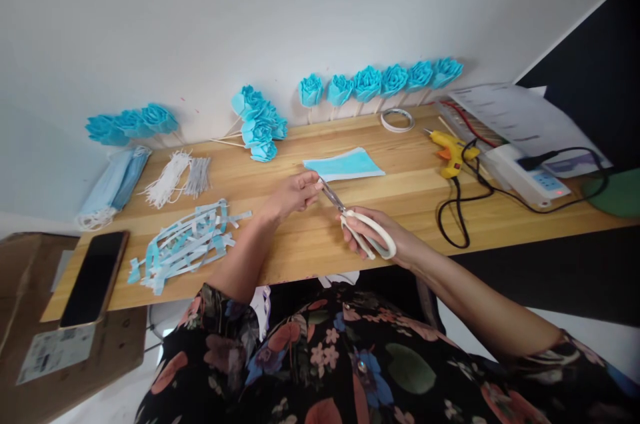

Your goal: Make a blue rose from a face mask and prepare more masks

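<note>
My right hand [373, 231] is closed around the pale handles of a pair of scissors [367, 234], whose blades point up and to the left. At the blade tips, the fingers of my left hand [295, 194] are pinched together; what lies between them, if anything, is too small to make out. Just beyond both hands a flat blue mask piece [347, 164] with white edges lies on the wooden table [295, 264]. Left of my left hand is a loose heap of blue and white cut strips [185, 244].
Blue flowers on sticks [367, 83] lean along the wall, with a bunch [257, 124] lying left of them. Further left are white ear loops [170, 177], grey wires [199, 177], folded masks [115, 184] and a phone [95, 277]. Tape [397, 120], a yellow glue gun [453, 151] and a power strip [530, 177] sit right.
</note>
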Demonstrator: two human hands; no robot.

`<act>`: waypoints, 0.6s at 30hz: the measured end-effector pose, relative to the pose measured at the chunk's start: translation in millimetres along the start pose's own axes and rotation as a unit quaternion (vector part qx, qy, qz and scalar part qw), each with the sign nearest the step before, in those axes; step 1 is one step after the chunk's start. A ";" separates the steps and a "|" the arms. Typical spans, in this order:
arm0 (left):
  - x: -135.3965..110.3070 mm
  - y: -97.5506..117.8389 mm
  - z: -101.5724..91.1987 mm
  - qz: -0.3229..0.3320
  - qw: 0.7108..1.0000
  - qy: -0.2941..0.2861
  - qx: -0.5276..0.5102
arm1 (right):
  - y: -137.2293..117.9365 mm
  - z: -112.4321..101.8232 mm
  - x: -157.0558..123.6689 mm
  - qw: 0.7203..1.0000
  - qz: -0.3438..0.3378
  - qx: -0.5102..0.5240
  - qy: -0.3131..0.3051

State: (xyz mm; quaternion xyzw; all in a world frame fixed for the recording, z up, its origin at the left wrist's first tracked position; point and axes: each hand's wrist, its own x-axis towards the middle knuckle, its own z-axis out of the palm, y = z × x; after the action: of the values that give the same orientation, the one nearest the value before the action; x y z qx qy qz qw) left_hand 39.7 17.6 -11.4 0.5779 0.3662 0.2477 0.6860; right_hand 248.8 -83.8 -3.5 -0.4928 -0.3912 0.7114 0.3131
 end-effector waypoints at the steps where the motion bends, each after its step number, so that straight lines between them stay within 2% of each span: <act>1: -0.2 0.4 0.6 0.004 1.000 -0.009 -0.006 | 0.4 0.5 0.6 1.000 -0.002 0.003 0.003; 5: -3.3 4.9 4.2 0.012 0.999 -0.037 -0.022 | 3.3 0.4 3.0 1.000 -0.008 0.006 0.009; 12: -8.6 13.0 11.2 0.026 0.998 -0.056 -0.018 | 6.1 -2.4 4.7 0.998 -0.051 0.039 -0.026; 14: -6.9 11.8 11.9 0.034 0.998 -0.035 -0.026 | 4.2 -1.3 3.0 0.995 -0.063 0.070 -0.030; 18: -2.7 8.4 13.2 0.076 0.995 0.055 -0.036 | 3.7 -0.1 -0.2 0.989 -0.081 0.118 -0.046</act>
State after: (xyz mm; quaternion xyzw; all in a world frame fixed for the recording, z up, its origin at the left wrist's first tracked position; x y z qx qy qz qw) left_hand 49.2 9.2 -1.8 0.5647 0.3494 0.3429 0.6644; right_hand 248.8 -85.7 -6.6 -0.3857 -0.3571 0.7469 0.4073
